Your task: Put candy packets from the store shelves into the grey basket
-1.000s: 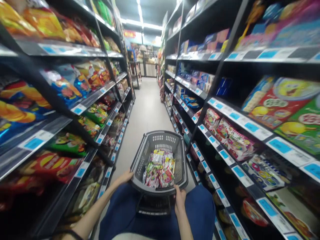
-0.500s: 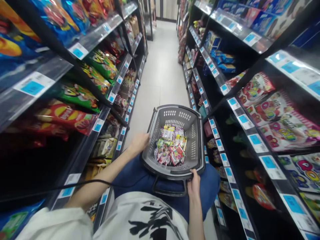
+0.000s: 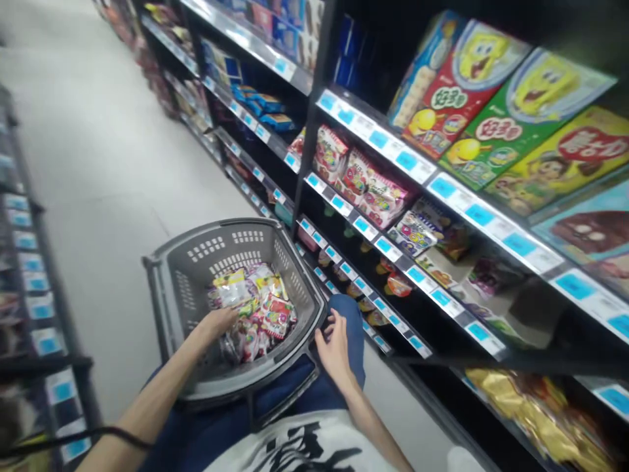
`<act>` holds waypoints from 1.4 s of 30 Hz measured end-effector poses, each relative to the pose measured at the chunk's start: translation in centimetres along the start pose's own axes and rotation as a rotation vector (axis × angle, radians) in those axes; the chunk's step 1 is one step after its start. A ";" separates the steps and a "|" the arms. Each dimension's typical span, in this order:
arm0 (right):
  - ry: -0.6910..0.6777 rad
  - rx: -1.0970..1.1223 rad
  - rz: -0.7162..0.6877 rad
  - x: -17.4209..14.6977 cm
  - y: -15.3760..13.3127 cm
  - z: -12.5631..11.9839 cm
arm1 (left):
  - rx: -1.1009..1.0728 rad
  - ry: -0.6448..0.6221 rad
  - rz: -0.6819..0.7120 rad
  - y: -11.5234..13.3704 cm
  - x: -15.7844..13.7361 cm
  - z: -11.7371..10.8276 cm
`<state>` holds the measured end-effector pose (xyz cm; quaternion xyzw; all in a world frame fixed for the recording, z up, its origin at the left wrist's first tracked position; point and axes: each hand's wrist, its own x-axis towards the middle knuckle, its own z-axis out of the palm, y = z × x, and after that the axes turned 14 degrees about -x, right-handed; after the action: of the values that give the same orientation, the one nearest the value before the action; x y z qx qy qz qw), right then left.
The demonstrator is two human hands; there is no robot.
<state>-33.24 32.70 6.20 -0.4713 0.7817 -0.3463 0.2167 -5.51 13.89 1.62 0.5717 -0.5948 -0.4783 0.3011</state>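
Observation:
A grey plastic shopping basket (image 3: 171, 313) with a dark rim rests tilted on my lap, its black handle (image 3: 287, 398) folded down toward me. Inside lie several small candy bags (image 3: 275, 316), red, yellow and purple. My left hand (image 3: 219, 322) reaches over the basket's left side, fingertips at the bags; they are partly hidden, so I cannot tell whether they grip one. At the right corner of the rim, my right hand (image 3: 335, 342) has its thumb and fingers apart, loosely bent beside the basket, holding nothing visible.
Close on my right stands a shelf rack (image 3: 366, 226) with candy bags (image 3: 386, 196), snack boxes (image 3: 531, 108) and gold packets (image 3: 531, 419). Another rack (image 3: 37, 282) lines the left. A pale tiled aisle floor (image 3: 103, 164) runs ahead. A black cable (image 3: 108, 431) crosses my left forearm.
My view has swung to the right, toward the right-hand shelves. My left hand has left the basket's left rim and moved in over the bags. My right hand has loosened from the front rim.

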 end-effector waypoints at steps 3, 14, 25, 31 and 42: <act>0.028 -0.094 -0.202 1.6 -3.3 0.2 | 0.110 -0.243 0.053 0.5 1.9 -0.5; -0.396 -0.242 -0.572 17.3 -7.4 14.1 | -0.116 0.011 0.642 5.8 8.5 0.7; -0.688 0.625 -0.115 15.9 -9.3 15.3 | -1.218 0.166 0.505 5.5 9.2 -1.2; -0.678 0.794 0.040 14.7 -9.8 15.2 | -1.296 0.209 0.242 5.9 7.9 -1.2; -0.476 1.033 0.284 15.1 -10.1 15.6 | -1.148 0.145 0.022 5.8 7.9 0.3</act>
<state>-23.91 10.88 3.14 -0.2601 0.4966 -0.5347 0.6323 -9.38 5.66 5.29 0.3418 -0.2240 -0.6807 0.6079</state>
